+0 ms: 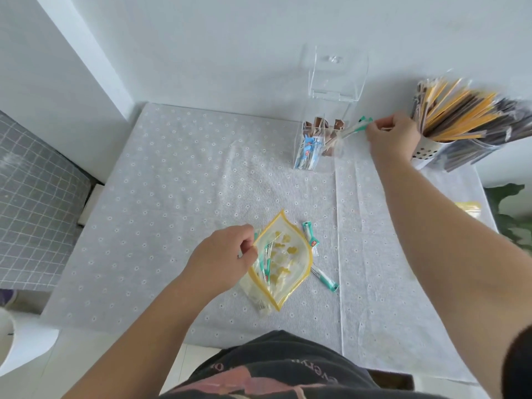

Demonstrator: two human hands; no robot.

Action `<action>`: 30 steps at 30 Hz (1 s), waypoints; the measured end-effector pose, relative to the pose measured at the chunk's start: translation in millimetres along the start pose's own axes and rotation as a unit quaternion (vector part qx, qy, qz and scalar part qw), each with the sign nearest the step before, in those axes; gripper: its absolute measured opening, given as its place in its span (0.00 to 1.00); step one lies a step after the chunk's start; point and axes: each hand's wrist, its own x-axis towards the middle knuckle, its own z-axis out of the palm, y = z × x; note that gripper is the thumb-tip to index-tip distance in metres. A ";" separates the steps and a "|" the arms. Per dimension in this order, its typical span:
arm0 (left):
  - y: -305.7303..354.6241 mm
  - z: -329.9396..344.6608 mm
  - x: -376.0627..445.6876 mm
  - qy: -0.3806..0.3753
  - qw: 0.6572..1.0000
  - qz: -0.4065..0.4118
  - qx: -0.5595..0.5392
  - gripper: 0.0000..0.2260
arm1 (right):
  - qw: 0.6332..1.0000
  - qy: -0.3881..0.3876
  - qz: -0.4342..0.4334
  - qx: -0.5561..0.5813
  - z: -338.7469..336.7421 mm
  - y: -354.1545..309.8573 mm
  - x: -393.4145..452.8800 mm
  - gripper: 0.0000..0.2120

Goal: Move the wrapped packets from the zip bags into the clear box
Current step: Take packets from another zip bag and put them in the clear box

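The left hand (223, 259) is resting on the table (172, 180), which is covered by a dotted grey cloth. Its fingers (246, 247) are pinching the near edge of a yellow-trimmed zip bag (288, 260), which is lying flat on the cloth with its mouth bowed open. Several wrapped packets are lying inside the bag, showing through the clear plastic. A second, paler bag (256, 295) is lying partly underneath the first.

Two loose packets (324, 276) with teal ends are lying on the cloth just beside the right edge of the bag, one near its upper corner and one near its lower edge.

The right hand (393, 138) is reaching toward the far side of the table. Its fingers are closed on a small bundle of teal-tipped packets (355, 128), holding it at the upper right edge of the clear box (316, 145). The bundle is tilted, with its lower end pointing into the box.

The clear box is standing upright near the far edge of the table, with its hinged lid (336, 73) raised against the wall. Blue-and-white packets are occupying its left compartment and brown packets its rear and right compartments.

A perforated metal cup (429, 154) holding long yellow and brown sticks is standing just beside the right hand.
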 end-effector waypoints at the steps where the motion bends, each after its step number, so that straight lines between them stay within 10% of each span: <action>1: -0.2 0.4 -0.5 -0.001 1.000 0.001 0.001 0.09 | 1.000 0.001 -0.008 -0.010 6.4 3.5 -0.8 0.06; 16: 4.5 2.2 4.7 -0.001 1.000 0.015 0.015 0.09 | 0.923 -0.267 -0.128 -0.246 62.0 -5.8 36.1 0.02; 24: 2.5 3.9 4.0 0.003 1.000 0.011 0.016 0.10 | 0.883 -0.300 -0.139 -0.333 69.9 -15.4 45.6 0.10; 30: 3.4 5.0 7.8 -0.002 1.000 0.018 0.014 0.10 | 0.918 -0.275 -0.122 -0.257 64.3 -11.5 45.6 0.11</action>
